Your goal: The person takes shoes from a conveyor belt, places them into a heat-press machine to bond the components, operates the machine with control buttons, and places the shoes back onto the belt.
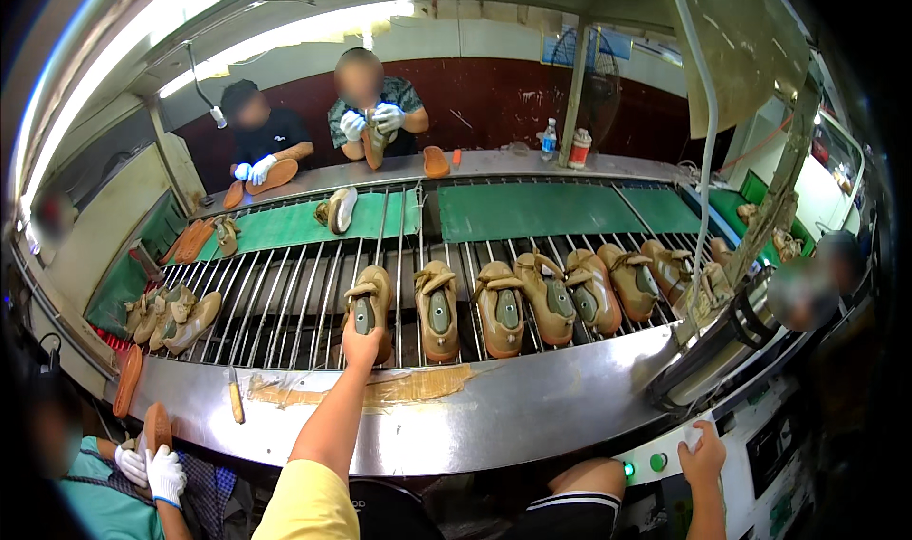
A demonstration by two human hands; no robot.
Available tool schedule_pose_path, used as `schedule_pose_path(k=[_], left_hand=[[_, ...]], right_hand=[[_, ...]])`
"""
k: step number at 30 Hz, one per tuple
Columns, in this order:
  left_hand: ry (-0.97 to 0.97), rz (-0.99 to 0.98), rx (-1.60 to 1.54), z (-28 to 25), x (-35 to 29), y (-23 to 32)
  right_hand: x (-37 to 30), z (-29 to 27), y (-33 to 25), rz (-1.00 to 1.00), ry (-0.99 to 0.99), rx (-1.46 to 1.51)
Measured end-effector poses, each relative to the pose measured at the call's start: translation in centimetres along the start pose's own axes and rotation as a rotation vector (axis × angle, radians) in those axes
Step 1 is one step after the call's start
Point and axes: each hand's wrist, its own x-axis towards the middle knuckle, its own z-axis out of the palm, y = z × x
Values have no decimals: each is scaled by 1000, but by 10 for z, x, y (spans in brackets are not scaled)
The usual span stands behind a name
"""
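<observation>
My left hand (362, 344) grips the heel end of a tan shoe (372, 288), which rests on the metal rollers at the left end of a row. Several more tan shoes stand to its right, the nearest one (438, 317) a short gap away, heels toward me and grey-green insoles showing. My right hand (703, 453) rests at the white control panel (655, 464), right of two green buttons (657, 462). Its thumb and forefinger are apart, with nothing visible held; the other fingers are partly hidden.
A knife-like tool with a wooden handle (237, 402) lies on the steel ledge (532, 407). More shoes (195, 322) lie at the left. Green mats (541, 212) cover the far rollers. Co-workers' gloved hands (166, 473) hold soles and a shoe. A metal cylinder (708, 355) stands right.
</observation>
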Motion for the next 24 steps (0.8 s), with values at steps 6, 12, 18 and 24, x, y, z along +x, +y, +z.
schedule_pose_path(k=[6,12,18,24], left_hand=[[-130,-157,-112,-9,-15,39],[-34,-63,12,24,-9,25],[-98,-83,22,25,-3,27],[-297,200,398,-32,-56,40]], right_hand=[[-2,4,-1,23,-24,-86],[-3,4,-8,30,-8,-107],[-5,-1,-9,39,-22,-86],[-11,2,-7,8,36,-54]])
